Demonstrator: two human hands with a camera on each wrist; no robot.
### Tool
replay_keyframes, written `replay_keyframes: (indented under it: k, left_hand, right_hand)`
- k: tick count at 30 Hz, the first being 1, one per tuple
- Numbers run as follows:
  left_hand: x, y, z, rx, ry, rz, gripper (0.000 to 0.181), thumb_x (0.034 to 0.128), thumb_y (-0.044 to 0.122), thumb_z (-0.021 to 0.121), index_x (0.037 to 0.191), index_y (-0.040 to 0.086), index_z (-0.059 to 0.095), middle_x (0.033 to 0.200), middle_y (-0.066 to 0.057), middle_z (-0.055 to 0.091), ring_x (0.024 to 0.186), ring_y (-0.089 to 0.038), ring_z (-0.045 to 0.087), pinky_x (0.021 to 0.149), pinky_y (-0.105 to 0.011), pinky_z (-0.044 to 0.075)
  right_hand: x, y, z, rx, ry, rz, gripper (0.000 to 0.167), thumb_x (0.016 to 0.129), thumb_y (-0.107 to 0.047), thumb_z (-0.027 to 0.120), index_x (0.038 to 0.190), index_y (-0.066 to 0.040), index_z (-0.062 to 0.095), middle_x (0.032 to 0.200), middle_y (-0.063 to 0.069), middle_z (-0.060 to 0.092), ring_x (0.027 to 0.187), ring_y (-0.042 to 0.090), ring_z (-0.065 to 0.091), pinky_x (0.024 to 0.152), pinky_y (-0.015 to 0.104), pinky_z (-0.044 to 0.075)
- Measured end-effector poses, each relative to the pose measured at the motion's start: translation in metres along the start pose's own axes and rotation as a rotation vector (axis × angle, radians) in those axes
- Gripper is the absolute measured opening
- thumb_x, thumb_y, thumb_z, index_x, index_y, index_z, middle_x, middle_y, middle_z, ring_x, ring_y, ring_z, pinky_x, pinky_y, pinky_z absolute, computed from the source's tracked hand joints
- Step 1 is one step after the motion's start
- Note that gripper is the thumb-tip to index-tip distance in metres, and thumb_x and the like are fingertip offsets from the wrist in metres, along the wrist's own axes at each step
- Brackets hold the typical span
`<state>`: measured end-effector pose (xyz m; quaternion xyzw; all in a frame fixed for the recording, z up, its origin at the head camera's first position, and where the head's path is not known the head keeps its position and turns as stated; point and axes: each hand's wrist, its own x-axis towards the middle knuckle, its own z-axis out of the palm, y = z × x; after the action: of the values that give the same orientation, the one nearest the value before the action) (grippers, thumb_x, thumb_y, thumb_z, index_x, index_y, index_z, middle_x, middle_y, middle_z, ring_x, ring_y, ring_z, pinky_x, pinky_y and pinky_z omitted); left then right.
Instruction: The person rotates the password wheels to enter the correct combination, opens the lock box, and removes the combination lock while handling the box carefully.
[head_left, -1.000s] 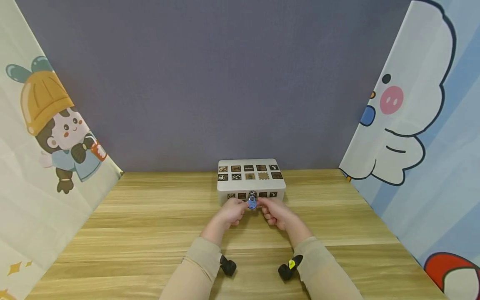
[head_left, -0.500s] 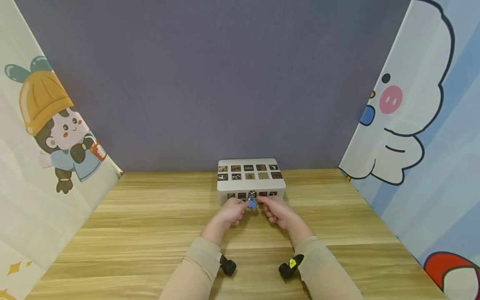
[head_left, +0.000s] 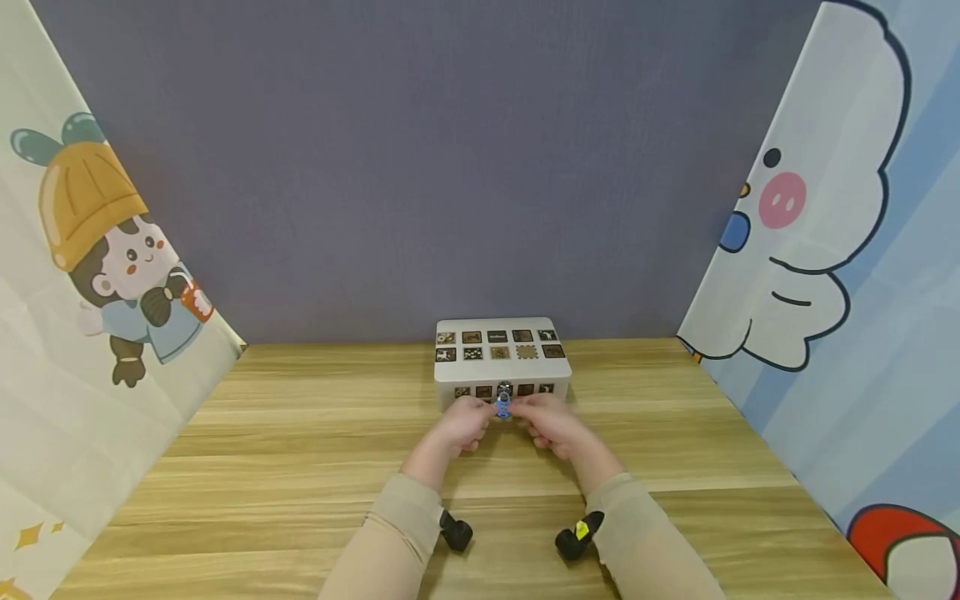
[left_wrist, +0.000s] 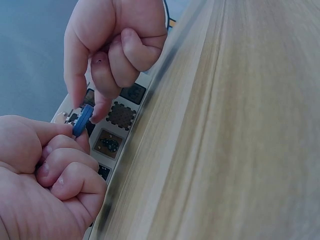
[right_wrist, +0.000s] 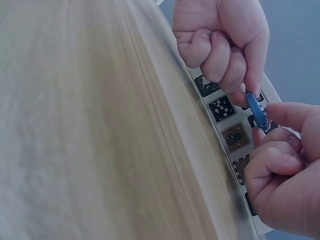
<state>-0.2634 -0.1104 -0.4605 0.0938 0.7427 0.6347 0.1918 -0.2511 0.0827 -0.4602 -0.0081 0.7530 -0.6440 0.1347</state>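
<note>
A small blue padlock (head_left: 503, 405) hangs at the metal clasp (head_left: 505, 388) on the front of a white box (head_left: 495, 371) with dark and brown picture squares. My left hand (head_left: 463, 422) pinches one side of the padlock between thumb and index finger, the other fingers curled in. From the opposite side, the thumb and index finger of my right hand (head_left: 551, 421) close about the padlock's edge. Both wrist views show the padlock edge-on between the two hands, where silvery parts show beside its blue body (right_wrist: 256, 110). Fingertips cover part of it.
The box stands at the back of a wood-grain table (head_left: 315, 467), near a grey upright panel (head_left: 450, 167). Cartoon-printed curtains (head_left: 810, 317) flank the table at left and right. A black wrist camera (head_left: 455, 532) sits at each sleeve cuff.
My right fingers have moved slightly left, from beside the padlock onto it, and the padlock has turned a little. My left hand keeps its hold, and the box has not moved.
</note>
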Motion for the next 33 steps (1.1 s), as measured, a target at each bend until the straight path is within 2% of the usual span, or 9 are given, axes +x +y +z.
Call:
replay_keyframes:
  k: [6,12,16,20,33]
  left_hand:
    - [0.0,0.0008,-0.0002,-0.001,0.003,-0.003,0.032,0.1055,0.018,0.052,0.105,-0.011,0.064,0.056,0.007,0.033,0.045,-0.007,0.027,0.042,-0.021,0.027]
    - [-0.0002,0.0019,0.0007,-0.009,-0.004,-0.001,0.031,0.1054,0.017,0.052,0.095,-0.011,0.061,0.054,0.007,0.032,0.044,-0.007,0.027,0.041,-0.021,0.025]
    - [-0.0003,0.0022,0.0013,-0.015,-0.007,-0.001,0.03,0.1054,0.017,0.052,0.094,-0.01,0.06,0.054,0.007,0.032,0.043,-0.007,0.026,0.04,-0.021,0.025]
    - [-0.0009,0.0027,0.0013,-0.021,-0.01,-0.001,0.03,0.1053,0.016,0.052,0.097,-0.011,0.061,0.054,0.007,0.032,0.043,-0.006,0.026,0.04,-0.02,0.025]
    - [-0.0005,0.0019,0.0014,-0.02,-0.014,0.0,0.03,0.1058,0.017,0.052,0.081,0.001,0.054,0.053,0.007,0.032,0.043,-0.007,0.026,0.04,-0.021,0.025]
  right_hand:
    - [0.0009,0.0003,0.0021,-0.013,0.002,0.013,0.028,0.1,-0.022,0.064,0.111,0.003,0.068,0.059,-0.004,0.04,0.046,0.007,0.032,0.04,0.021,0.028]
    - [0.002,0.0007,0.0031,0.014,-0.023,0.032,0.027,0.1,-0.021,0.062,0.098,0.005,0.064,0.056,-0.005,0.036,0.045,0.008,0.03,0.039,0.021,0.026]
    - [0.002,0.0014,0.0029,0.027,-0.035,0.039,0.028,0.101,-0.021,0.061,0.081,-0.002,0.057,0.057,-0.004,0.035,0.045,0.008,0.029,0.039,0.021,0.026]
    - [0.0014,0.0014,0.0027,0.031,-0.042,0.04,0.035,0.101,-0.021,0.061,0.069,-0.011,0.048,0.056,-0.004,0.034,0.045,0.008,0.027,0.039,0.022,0.025]
    - [-0.0002,0.0,0.0031,0.039,-0.067,0.033,0.038,0.102,-0.02,0.058,0.067,-0.012,0.046,0.056,-0.005,0.035,0.045,0.007,0.028,0.039,0.02,0.025]
